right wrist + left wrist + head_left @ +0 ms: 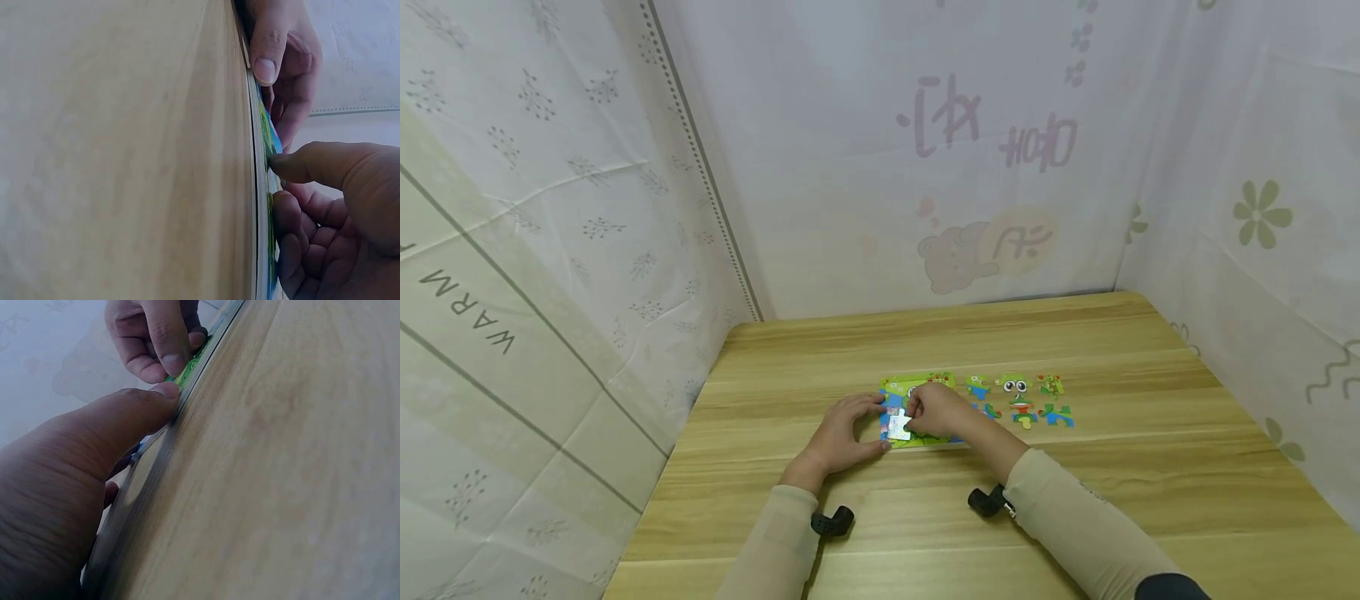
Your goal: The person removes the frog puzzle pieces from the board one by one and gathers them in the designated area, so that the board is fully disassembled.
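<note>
A flat puzzle board [932, 442] with a green and blue printed picture lies on the table. My left hand [841, 429] rests at its left side, fingers toward the upper corner and thumb at the lower corner. In the left wrist view the thumb [140, 409] touches the board's edge. My right hand [940, 410] reaches over the board and covers much of it. Its thumb and index finger pinch a pale puzzle piece [898, 426] low over the board's left part. The right wrist view shows the thumb [306, 161] at the board's surface, the other fingers curled.
Right of the board lie several loose puzzle pieces, among them one with frog eyes [1015, 385] and a blue-green one [1058, 415]. The wooden table [737, 483] ends at a printed curtain [865, 167]. A black wrist camera [833, 522] sits on the left sleeve.
</note>
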A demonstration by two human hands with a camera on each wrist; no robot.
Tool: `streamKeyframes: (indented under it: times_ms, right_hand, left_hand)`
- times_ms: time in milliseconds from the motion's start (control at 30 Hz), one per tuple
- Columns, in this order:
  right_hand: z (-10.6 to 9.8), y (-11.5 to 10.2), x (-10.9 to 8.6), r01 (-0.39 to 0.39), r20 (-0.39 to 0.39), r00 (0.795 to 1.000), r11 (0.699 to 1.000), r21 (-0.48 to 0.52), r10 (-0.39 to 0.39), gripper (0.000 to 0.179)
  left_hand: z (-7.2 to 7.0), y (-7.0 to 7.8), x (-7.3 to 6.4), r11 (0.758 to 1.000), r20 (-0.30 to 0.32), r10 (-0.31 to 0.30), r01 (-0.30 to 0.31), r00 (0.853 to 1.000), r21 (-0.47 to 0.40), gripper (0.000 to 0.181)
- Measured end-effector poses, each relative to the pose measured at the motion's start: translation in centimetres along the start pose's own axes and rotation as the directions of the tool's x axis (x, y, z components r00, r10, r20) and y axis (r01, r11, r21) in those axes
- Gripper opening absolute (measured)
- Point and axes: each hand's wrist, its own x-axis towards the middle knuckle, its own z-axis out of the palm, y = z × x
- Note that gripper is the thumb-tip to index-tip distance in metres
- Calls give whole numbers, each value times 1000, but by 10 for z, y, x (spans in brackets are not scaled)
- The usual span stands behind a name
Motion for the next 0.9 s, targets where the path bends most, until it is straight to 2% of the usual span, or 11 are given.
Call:
streamKeyframes:
  times_ms: [300,900]
  right_hand:
    - [-1,-4,-2,9,-30,999,999,-42,-10,10]
    - [-2,-2,-5,-4,-20,1000,1000,-12,3,10]
  left_hand:
    - [-2,2,1,1000,5,-5,5,1000,14,62]
    - [-2,4,-1,1000,11,-18,18,1000,5,60]
